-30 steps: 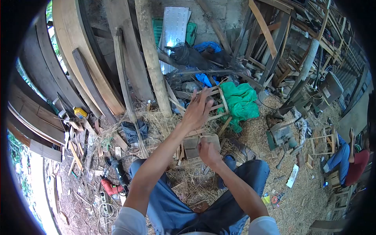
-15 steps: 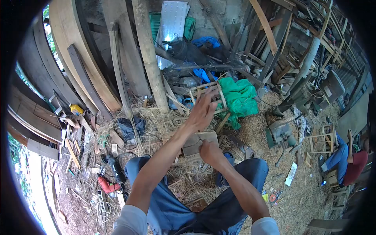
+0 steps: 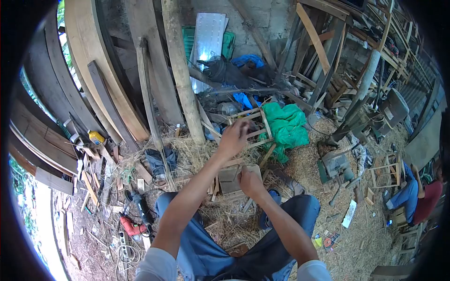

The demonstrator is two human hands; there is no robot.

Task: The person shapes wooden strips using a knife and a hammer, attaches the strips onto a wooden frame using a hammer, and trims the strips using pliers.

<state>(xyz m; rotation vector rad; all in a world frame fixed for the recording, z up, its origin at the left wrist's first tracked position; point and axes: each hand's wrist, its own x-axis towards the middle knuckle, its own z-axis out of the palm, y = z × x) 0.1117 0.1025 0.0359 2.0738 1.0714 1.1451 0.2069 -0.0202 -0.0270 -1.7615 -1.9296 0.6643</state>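
Observation:
My left hand [image 3: 233, 140] is raised ahead of me, just in front of a small wooden frame [image 3: 266, 125]. Its fingers are apart and slightly bent, and I see nothing held in them. Lower down, my right hand [image 3: 251, 183] is closed over a wooden block [image 3: 229, 181] between my feet. A thin, narrow piece shows at its fingertips, too small to name. Green plastic sheeting [image 3: 286, 122] lies beside the frame.
A red power drill [image 3: 131, 226] and a dark power tool [image 3: 139, 206] lie at my left. Tall planks [image 3: 105, 70] lean on the wall, near a wooden post [image 3: 180, 70]. A machine [image 3: 336, 166] stands at right. Another person [image 3: 424, 201] sits at far right. Shavings cover the ground.
My left hand has drawn back slightly toward me and its spread fingers have bent. The right hand stays over the block. The view has tilted slightly upward.

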